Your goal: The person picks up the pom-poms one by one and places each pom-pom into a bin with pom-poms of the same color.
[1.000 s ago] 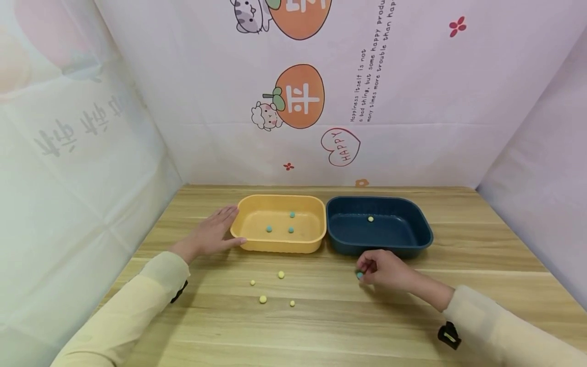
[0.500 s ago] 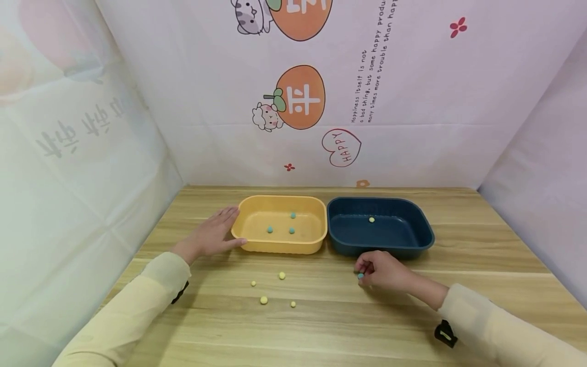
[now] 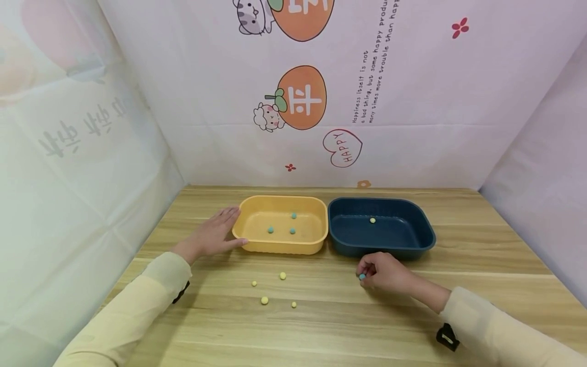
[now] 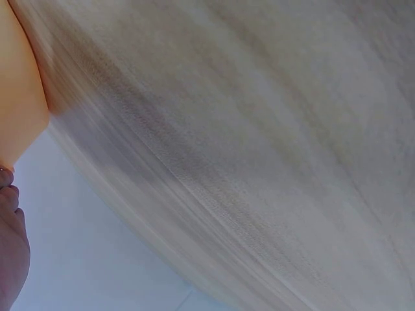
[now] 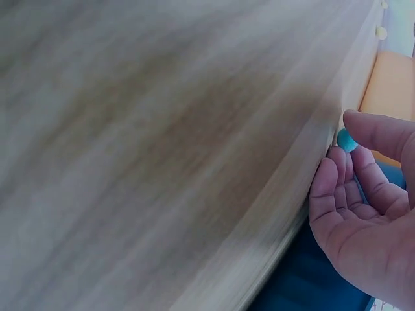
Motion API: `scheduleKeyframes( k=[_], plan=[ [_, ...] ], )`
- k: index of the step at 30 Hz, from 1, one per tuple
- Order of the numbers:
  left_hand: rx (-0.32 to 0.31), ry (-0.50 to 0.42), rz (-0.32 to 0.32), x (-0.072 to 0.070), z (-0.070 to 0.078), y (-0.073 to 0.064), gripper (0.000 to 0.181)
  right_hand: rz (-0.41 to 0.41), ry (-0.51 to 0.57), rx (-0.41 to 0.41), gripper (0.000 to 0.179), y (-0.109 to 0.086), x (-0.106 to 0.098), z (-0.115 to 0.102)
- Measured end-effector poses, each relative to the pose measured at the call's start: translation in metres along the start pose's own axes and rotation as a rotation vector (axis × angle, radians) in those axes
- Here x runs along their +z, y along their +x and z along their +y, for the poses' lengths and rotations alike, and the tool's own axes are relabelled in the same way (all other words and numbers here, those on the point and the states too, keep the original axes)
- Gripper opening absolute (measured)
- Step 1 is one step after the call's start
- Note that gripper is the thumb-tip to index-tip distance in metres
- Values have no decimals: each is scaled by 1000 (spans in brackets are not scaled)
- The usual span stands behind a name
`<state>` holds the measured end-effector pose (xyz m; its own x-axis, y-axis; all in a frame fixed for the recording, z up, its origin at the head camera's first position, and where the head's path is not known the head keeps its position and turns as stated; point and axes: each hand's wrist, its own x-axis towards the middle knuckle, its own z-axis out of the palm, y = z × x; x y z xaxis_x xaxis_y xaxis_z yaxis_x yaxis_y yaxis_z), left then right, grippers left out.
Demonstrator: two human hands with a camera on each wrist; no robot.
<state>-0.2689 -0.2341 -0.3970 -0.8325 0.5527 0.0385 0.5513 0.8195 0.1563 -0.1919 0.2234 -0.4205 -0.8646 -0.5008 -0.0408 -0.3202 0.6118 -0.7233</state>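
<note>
In front of the dark blue bin, my right hand (image 3: pixel 387 272) pinches a small teal ball (image 5: pixel 347 140) between thumb and fingertips, low at the table. My left hand (image 3: pixel 213 233) rests with straight fingers against the left end of the yellow bin (image 3: pixel 279 247), thumb along its front rim. Three teal balls lie inside that bin, one of them a teal ball (image 3: pixel 270 230) at the left. The dark blue bin (image 3: pixel 350 250) stands right beside it and holds one yellow ball (image 3: pixel 372 220). Several loose yellow balls, among them a larger yellow ball (image 3: pixel 264 300), lie on the table.
The wooden table (image 3: pixel 321 331) runs back to a white printed cloth (image 3: pixel 412 127) behind the bins. Cloth walls also stand at the left and right. A small yellow ball (image 3: pixel 294 305) lies nearest the right hand among the loose ones.
Almost nothing moves. The right hand stays at the same spot with the teal ball, and the left hand keeps its place on the yellow bin; the whole view shifts slightly.
</note>
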Motion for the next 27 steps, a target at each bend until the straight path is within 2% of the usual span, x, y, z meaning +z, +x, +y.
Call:
scheduleKeyframes(
  k=[9,15,27],
  plan=[
    [-3,-9,0,-1,2,0,94,22,-3,0,11,-1,-3,-5],
    [-6,-3,-2,-1,1,0,95,48,7,-33,10,0,-4,-11],
    [1,6,6,0,1,0,94,62,62,-55,12,5,-7,-36]
  ],
)
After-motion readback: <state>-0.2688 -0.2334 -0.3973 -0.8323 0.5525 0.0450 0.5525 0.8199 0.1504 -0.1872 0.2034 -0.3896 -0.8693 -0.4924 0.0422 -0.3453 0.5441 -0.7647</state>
